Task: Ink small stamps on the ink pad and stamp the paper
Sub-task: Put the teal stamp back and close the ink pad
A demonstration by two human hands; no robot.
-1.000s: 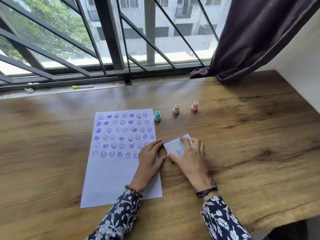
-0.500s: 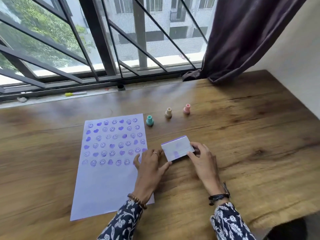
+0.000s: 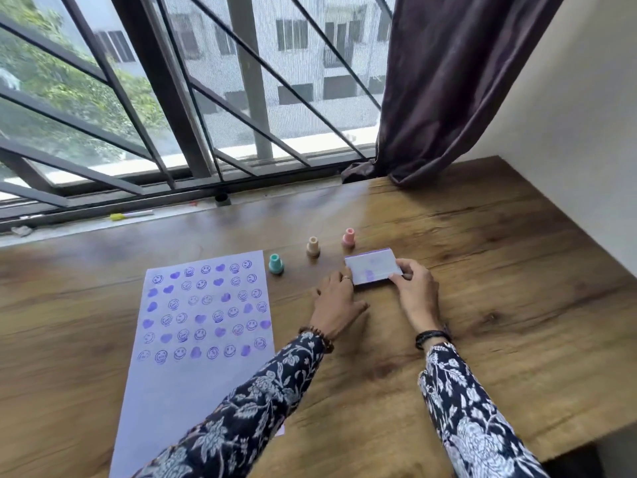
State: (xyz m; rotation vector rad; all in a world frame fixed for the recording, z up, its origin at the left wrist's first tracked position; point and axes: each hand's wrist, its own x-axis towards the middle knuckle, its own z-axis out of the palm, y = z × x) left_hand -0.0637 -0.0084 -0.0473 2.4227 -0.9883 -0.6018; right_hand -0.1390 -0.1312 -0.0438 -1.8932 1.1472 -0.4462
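Note:
A white sheet of paper lies on the wooden table, its upper half covered with rows of purple smiley and heart prints. Three small stamps stand upright behind it: a teal stamp, a beige stamp and a pink stamp. The closed ink pad, white with purple smudges on its lid, sits just in front of the pink stamp. My right hand grips its right end. My left hand rests on the table with fingertips touching the pad's left edge.
A barred window and its sill run along the table's far side, with a yellow-capped marker on the sill. A dark curtain hangs at the back right. A white wall bounds the right side.
Both hands have slid the ink pad away from the paper, back and to the right, close to the pink stamp. My left hand has come off the paper.

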